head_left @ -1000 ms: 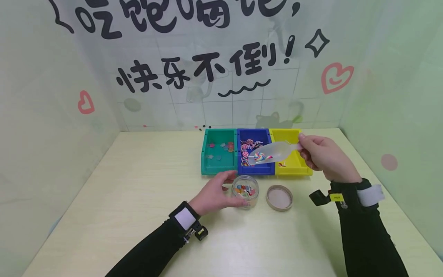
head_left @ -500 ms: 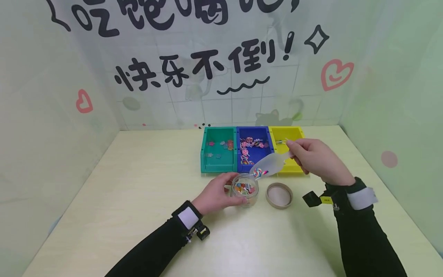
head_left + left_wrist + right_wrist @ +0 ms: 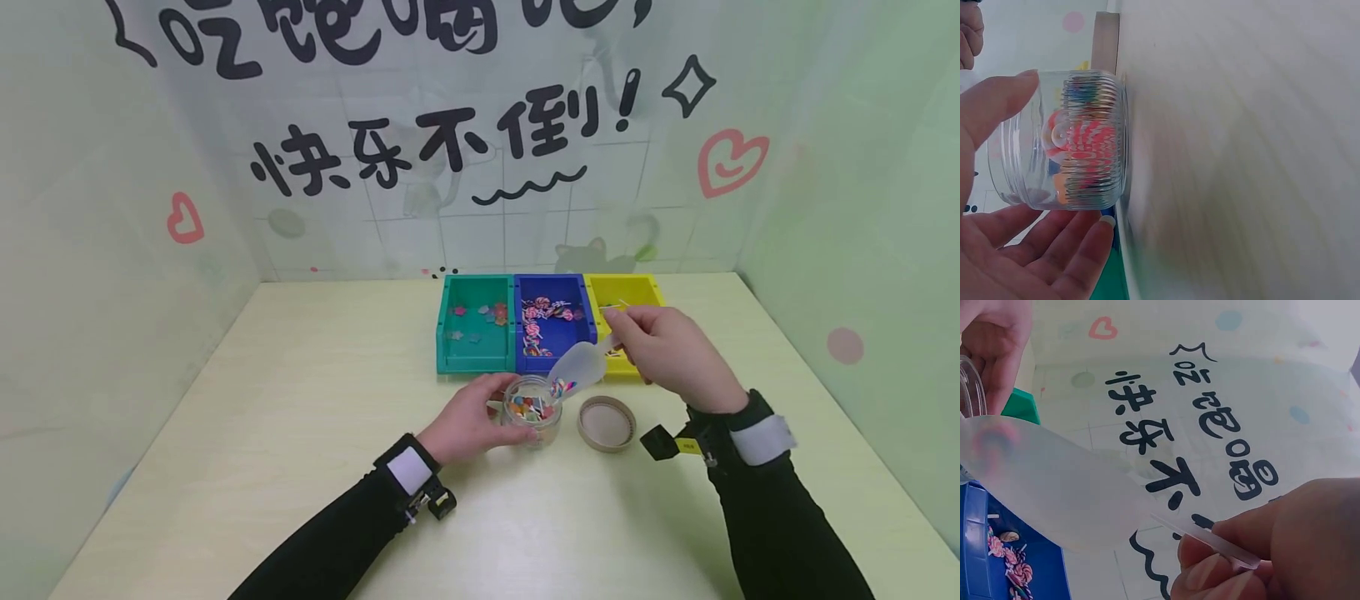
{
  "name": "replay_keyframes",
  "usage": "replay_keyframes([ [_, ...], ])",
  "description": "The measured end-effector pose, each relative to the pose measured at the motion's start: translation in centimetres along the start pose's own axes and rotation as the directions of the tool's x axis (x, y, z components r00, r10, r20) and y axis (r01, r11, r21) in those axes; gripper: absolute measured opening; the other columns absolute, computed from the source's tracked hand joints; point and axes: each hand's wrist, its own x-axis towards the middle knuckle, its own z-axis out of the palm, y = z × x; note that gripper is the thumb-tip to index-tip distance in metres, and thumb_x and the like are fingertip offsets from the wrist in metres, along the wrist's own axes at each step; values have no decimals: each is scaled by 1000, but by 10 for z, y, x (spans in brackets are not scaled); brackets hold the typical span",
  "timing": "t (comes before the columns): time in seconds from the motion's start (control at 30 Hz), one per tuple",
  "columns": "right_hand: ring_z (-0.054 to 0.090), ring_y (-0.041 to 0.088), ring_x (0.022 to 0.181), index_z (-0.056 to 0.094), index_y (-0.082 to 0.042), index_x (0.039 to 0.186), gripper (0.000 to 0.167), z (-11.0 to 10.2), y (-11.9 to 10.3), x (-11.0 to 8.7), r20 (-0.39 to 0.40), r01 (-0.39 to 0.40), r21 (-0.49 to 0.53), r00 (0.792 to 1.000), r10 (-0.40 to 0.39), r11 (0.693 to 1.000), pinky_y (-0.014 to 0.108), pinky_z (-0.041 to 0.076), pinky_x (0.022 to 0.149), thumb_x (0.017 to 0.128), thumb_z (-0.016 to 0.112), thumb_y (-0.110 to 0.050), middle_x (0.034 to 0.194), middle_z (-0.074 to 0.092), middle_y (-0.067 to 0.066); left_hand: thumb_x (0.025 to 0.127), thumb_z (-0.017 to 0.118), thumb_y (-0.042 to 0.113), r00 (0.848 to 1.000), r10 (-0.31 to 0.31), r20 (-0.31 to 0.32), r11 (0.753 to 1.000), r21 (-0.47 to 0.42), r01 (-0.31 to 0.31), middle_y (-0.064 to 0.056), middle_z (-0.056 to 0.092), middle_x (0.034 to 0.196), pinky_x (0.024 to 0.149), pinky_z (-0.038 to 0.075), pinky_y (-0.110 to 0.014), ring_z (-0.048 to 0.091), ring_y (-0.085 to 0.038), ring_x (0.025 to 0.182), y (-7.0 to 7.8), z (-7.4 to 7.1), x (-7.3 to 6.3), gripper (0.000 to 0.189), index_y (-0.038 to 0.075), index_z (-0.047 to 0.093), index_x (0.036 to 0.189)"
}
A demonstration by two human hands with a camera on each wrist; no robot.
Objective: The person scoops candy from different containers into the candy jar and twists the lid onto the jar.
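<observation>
My left hand (image 3: pixel 468 423) holds a clear round jar (image 3: pixel 542 433) upright on the table, thumb on the near side and fingers behind. Through the ribbed wall of the jar (image 3: pixel 1091 144) in the left wrist view, colourful pieces show, one a pink-and-white swirl. My right hand (image 3: pixel 671 354) pinches the thin handle of a translucent scoop (image 3: pixel 581 367). The scoop tilts down to the left, its tip at the jar's mouth. Small lollipop-shaped charms (image 3: pixel 561 387) lie near that tip. In the right wrist view the scoop (image 3: pixel 1054 481) hides most of its load; a pinkish blur shows through.
Behind the jar stand joined green (image 3: pixel 476 360), blue (image 3: pixel 558 343) and yellow (image 3: pixel 622 287) bins. Star-like or flower-like pieces lie in the green one, lollipop charms in the blue one. A round lid (image 3: pixel 606 423) lies right of the jar on the wooden table (image 3: pixel 300 375).
My right hand has moved left and down, bringing the scoop from above the blue bin to the jar's mouth, and the scoop tilts more steeply. The left hand stays around the jar.
</observation>
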Motion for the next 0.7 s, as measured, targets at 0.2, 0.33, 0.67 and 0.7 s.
replay_keyframes([
  [0.2,56,27,67,74,-8,105,55,3,0,-1,-33,-8,13,999,8,1000,34,46,58,115,47,-55,70,55,2,90,93,34,1000,10,7,1000,1,-10,-9,65,147,110,57,-50,63,-31,134,4,0,2,81,10,56,157],
  [0.33,56,27,69,74,-8,108,57,0,3,-2,-39,-22,29,999,23,999,34,45,58,115,45,-56,71,54,2,90,93,34,1000,11,15,1000,5,-11,-9,65,147,110,57,-51,63,-31,134,6,0,2,80,11,56,157],
  [0.67,51,21,63,72,-3,109,54,-12,9,3,6,-8,148,1000,7,989,32,41,58,116,50,-51,65,49,-2,90,93,33,1000,16,5,1000,-8,-16,-9,65,147,109,58,-50,63,-32,135,5,1,2,79,10,56,156],
  [0.7,51,20,63,72,-2,110,53,-13,8,4,14,-8,160,1000,6,987,32,41,59,116,50,-50,65,49,-1,90,93,33,1000,13,1,1000,-11,-13,-9,65,147,108,58,-49,63,-32,135,5,1,1,80,10,56,156],
])
